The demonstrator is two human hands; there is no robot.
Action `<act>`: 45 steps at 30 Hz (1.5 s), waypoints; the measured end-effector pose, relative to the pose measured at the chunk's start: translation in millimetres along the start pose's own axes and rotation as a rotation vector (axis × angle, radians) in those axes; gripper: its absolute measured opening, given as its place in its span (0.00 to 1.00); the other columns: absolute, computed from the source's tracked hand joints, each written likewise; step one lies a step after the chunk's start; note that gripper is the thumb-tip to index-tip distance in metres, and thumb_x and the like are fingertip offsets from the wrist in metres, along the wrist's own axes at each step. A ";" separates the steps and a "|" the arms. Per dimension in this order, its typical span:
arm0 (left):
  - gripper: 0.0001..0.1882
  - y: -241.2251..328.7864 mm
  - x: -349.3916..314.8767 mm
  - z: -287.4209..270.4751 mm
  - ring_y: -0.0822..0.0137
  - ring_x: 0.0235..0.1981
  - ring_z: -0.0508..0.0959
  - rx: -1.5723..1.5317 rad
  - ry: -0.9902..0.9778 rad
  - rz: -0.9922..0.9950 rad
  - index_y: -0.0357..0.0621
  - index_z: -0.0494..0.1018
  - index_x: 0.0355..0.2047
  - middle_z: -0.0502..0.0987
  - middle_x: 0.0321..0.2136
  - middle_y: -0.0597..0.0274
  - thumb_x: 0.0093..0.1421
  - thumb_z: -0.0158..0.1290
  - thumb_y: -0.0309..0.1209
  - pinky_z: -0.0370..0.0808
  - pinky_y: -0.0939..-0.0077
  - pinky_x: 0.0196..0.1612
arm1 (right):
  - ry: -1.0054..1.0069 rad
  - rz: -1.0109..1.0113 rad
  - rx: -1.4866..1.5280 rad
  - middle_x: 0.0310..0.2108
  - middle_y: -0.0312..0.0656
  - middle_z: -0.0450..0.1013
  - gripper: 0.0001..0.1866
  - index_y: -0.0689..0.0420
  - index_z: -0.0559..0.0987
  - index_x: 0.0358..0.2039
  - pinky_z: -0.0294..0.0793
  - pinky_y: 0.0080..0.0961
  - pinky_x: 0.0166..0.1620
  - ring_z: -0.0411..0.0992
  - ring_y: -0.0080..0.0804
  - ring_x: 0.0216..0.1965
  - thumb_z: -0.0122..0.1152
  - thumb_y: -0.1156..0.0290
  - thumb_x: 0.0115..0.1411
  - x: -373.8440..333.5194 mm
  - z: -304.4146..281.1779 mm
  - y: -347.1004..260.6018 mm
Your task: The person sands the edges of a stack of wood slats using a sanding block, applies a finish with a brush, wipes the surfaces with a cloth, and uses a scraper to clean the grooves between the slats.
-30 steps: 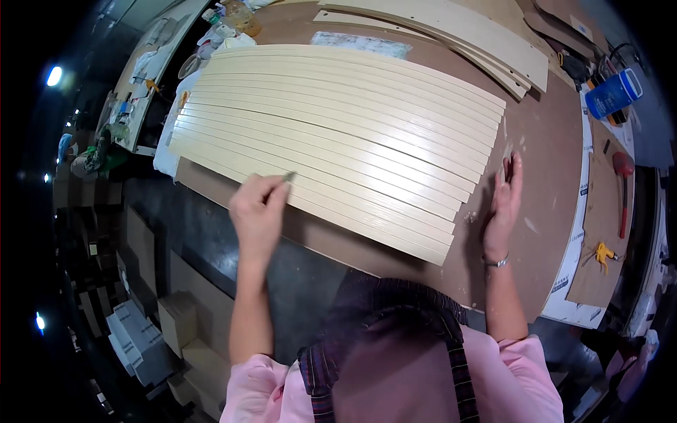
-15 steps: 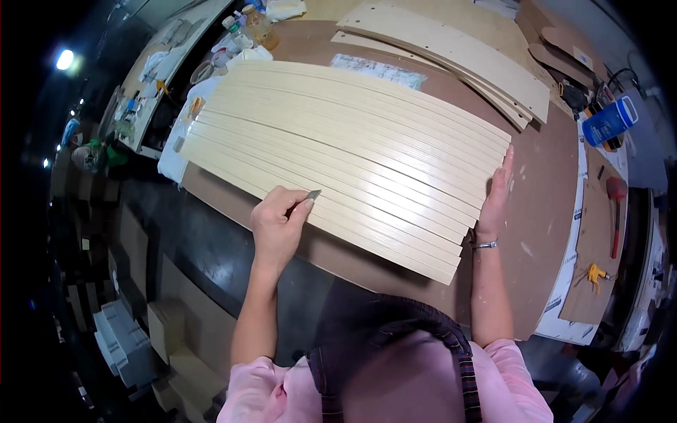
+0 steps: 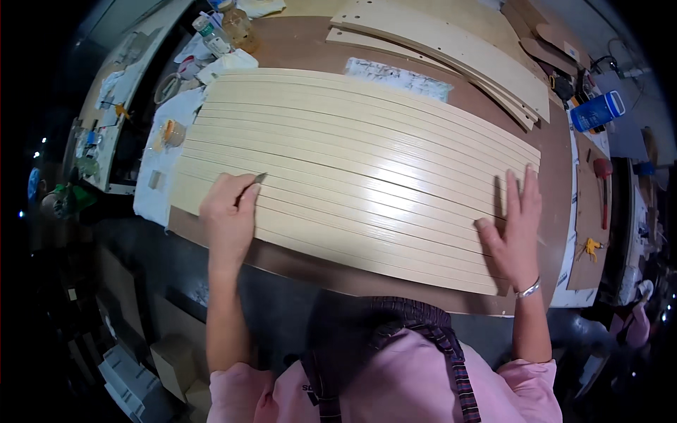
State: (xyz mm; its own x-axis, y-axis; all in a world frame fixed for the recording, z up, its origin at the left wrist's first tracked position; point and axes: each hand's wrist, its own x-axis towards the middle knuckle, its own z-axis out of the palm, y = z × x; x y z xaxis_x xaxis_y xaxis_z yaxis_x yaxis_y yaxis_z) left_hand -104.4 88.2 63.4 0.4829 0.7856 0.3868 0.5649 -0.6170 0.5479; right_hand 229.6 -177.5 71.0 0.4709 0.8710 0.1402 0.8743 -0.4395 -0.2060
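Note:
A wide cream, glossy surface of long strips (image 3: pixel 317 134) lies side by side across the brown-topped table (image 3: pixel 275 264), with dark lines between the strips. Over the near left part of the strips is my left hand (image 3: pixel 229 215), its fingers pinched on a small dark pointed blade (image 3: pixel 261 178). The blade's tip points up and to the right, close to the strips; whether it touches them I cannot tell. At the right end, my right hand (image 3: pixel 518 236) rests on the strips with fingers spread and nothing held.
Long boards with holes (image 3: pixel 437 42) are stacked at the back. A paint-smeared white slab (image 3: pixel 398 79) lies behind the strips. Bottles (image 3: pixel 211 35) and a small jar (image 3: pixel 173 132) stand at left on white cloth. At right are a blue container (image 3: pixel 598 111), a red-headed mallet (image 3: pixel 604 187) and a yellow tool (image 3: pixel 591 247).
My right hand has gone from the strips' right end edge to lying on top of them. The left hand, still pinching the blade, has shifted left. The strip ends, stepped before, look more even.

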 end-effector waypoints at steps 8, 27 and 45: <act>0.05 -30.8 29.3 -7.6 0.60 0.23 0.74 -0.086 -0.100 0.062 0.37 0.79 0.33 0.74 0.24 0.56 0.55 0.58 0.19 0.70 0.71 0.28 | -0.369 -0.529 0.197 0.74 0.47 0.49 0.51 0.56 0.56 0.71 0.51 0.52 0.70 0.49 0.47 0.73 0.55 0.36 0.56 29.3 41.7 -178.3; 0.05 -80.1 77.5 -25.9 0.56 0.23 0.75 0.016 -0.001 0.009 0.38 0.79 0.34 0.75 0.24 0.54 0.56 0.59 0.21 0.71 0.67 0.29 | -0.269 -0.011 -0.019 0.73 0.55 0.50 0.57 0.61 0.54 0.72 0.44 0.54 0.71 0.46 0.55 0.74 0.48 0.26 0.56 -1.7 15.9 -93.8; 0.00 -62.1 85.7 8.1 0.50 0.24 0.74 0.230 0.107 -0.033 0.44 0.76 0.28 0.71 0.24 0.55 0.56 0.56 0.25 0.71 0.57 0.29 | 0.039 0.120 -0.149 0.63 0.53 0.63 0.31 0.56 0.65 0.66 0.52 0.47 0.68 0.58 0.52 0.66 0.55 0.58 0.65 81.5 35.8 68.7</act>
State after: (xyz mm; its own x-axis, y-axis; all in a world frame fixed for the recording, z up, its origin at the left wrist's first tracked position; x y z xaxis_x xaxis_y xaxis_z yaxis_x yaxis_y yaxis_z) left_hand -92.6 193.5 56.5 0.3951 0.7983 0.4545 0.7223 -0.5757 0.3833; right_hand 323.9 -128.8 33.6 0.5742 0.8027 0.1613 0.8182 -0.5695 -0.0783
